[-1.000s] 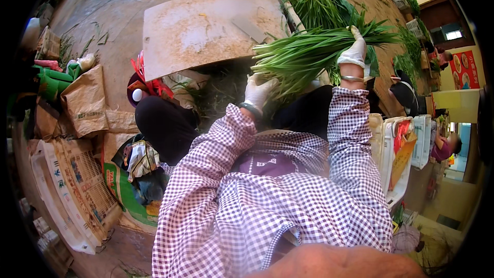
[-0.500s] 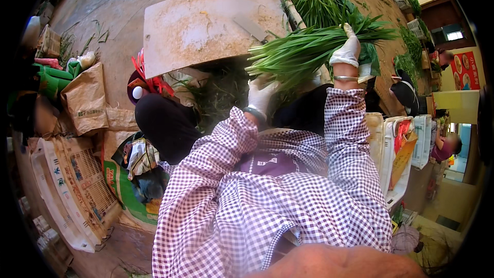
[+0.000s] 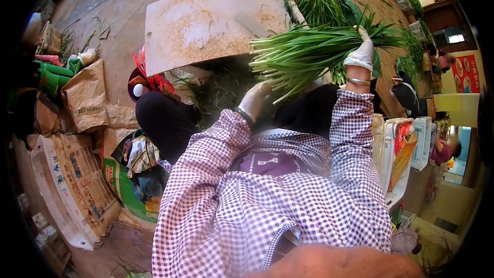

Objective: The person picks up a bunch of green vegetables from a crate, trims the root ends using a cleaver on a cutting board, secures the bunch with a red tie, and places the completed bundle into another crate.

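Note:
A thick bunch of garlic chives [image 3: 309, 46], pale stalks to the left and green leaves to the right, is held sideways above my lap. Closed round its leafy part is my right hand [image 3: 361, 54], in a white glove. Beside the lower stalk ends is my left hand [image 3: 253, 102], gloved too, its fingers drawn together toward the stalks. Whatever may be between those fingers is too small and blurred to make out. More chives [image 3: 315, 4] fill a pale crate [image 3: 293, 7] just behind the bunch.
A dirty white board [image 3: 206, 31] lies ahead, with a flat grey strip [image 3: 252, 23] on it. Red ties [image 3: 149, 69] hang by my left knee. White crates [image 3: 67, 190] stand left, others [image 3: 393, 159] right. Loose greens litter the floor below the board.
My right hand has moved slightly right with the bunch, and the stalks hang more fanned out. The left hand has drawn back down and left from the stalk ends, its fingers closing.

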Available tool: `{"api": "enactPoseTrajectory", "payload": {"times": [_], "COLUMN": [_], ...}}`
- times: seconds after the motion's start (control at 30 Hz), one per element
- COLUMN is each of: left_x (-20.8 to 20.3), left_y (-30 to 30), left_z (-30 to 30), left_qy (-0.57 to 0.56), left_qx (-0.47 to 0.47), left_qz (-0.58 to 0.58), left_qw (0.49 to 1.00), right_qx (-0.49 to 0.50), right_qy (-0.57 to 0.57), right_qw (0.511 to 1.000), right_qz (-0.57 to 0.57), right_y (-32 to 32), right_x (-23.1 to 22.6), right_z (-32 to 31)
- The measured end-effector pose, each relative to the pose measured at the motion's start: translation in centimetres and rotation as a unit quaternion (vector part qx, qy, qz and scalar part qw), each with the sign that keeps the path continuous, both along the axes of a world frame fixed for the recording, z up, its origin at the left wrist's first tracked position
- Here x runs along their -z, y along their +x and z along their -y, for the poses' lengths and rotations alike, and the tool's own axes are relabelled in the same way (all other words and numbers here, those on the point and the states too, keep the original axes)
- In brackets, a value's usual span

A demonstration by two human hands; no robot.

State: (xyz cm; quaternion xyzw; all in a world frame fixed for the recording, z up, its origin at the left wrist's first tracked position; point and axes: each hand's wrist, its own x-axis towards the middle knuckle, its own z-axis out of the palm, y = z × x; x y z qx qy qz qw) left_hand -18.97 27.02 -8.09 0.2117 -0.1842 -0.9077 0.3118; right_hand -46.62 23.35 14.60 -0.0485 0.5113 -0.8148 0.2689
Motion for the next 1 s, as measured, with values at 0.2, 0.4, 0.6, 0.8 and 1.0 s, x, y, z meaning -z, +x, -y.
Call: {"api": "enactPoseTrajectory", "payload": {"times": [0.2, 0.4, 0.6, 0.8, 1.0], "left_x": [2.5, 0.2, 2.1, 2.3, -5.6], "left_y": [-2.4, -0.1, 4.1, -1.4, 0.3], "left_z": [1.0, 0.9, 3.7, 3.1, 1.7], "left_qy": [-0.105, -0.233, -0.447, -0.092, 0.214], "left_qx": [0.073, 0.101, 0.451, 0.089, 0.085], "left_qz": [-0.157, -0.044, 0.448, -0.067, -0.096], "left_qw": [0.979, 0.966, 0.629, 0.99, 0.968], "right_qx": [-0.058, -0.059, -0.028, -0.015, -0.202], "right_qy": [0.017, 0.012, -0.014, 0.006, -0.094], "right_qw": [0.996, 0.998, 0.999, 0.999, 0.975], "right_qz": [0.06, 0.02, 0.02, 0.032, 0.025], "right_y": [0.6, -0.6, -4.7, -0.9, -1.2], "right_x": [2.1, 0.8, -0.4, 0.3, 0.5], "right_z": [0.9, -0.2, -1.3, -1.3, -3.3]}}
